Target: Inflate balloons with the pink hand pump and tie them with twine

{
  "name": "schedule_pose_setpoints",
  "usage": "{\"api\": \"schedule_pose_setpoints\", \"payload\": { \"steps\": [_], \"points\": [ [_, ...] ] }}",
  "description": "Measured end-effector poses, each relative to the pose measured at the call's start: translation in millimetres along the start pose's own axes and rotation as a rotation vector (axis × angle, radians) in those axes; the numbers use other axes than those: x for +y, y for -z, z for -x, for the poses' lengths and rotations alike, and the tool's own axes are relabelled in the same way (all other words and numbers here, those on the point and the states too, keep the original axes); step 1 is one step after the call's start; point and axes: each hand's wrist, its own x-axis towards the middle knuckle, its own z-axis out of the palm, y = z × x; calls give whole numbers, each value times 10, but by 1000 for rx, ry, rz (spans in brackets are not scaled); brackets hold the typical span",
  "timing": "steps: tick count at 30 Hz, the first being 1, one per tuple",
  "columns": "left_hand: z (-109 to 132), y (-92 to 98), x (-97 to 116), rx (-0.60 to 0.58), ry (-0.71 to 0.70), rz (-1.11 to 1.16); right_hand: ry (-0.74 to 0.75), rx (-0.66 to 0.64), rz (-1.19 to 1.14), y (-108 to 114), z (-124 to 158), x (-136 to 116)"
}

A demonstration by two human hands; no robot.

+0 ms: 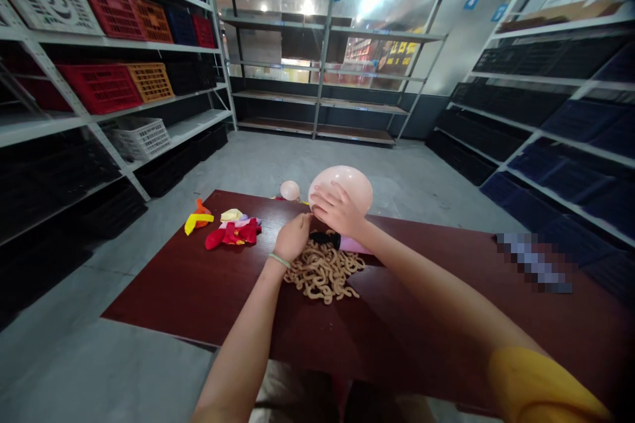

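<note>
An inflated pale pink balloon (350, 180) stands over the far edge of the table. My right hand (340, 210) holds its near side, with the fingers spread over the rubber. My left hand (294, 238) is closed in a pinch at the balloon's lower left, where the neck appears to be; the fingertips are partly hidden. Below both hands lies a pile of tan, curled, worm-like pieces (325, 271). A pink and black cylindrical object (351, 244) lies behind the pile, partly covered by my right forearm.
Limp balloons lie at the left of the dark red table (198, 291): red (241, 232), yellow (197, 221) and orange ones. A smaller pink balloon (290, 190) is past the far edge. Shelves with crates (112, 6) line the left; a metal rack (322, 79) stands behind.
</note>
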Motion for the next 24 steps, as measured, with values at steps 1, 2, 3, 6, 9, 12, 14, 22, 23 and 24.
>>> {"api": "schedule_pose_setpoints", "payload": {
  "steps": [1, 2, 3, 6, 9, 12, 14, 22, 23, 24],
  "points": [
    [-19, -16, -15, 27, 11, 112, 1, 9, 17, 22, 16, 27],
    [-36, -32, -25, 49, 38, 224, 0, 15, 32, 48, 35, 50],
    [-47, -47, -28, 59, 75, 334, 1, 20, 46, 76, 55, 67],
    [-42, -71, 5, -7, 170, 631, 16, 23, 101, 158, 118, 91],
    [-1, -61, 58, -71, 194, 805, 41, 7, 144, 232, 164, 85],
    [26, -43, 79, -67, 192, 835, 56, -4, 102, 311, 184, 54],
    [29, -42, 74, -65, 177, 818, 43, -31, 43, 376, 201, 23],
    [15, -115, 31, 9, 78, 702, -231, -155, -173, 596, 566, -298],
    [15, -123, 28, 15, 72, 686, -255, -151, -179, 591, 619, -379],
    [16, -130, 26, 19, 63, 670, -266, -154, -183, 576, 663, -465]
  ]
}}
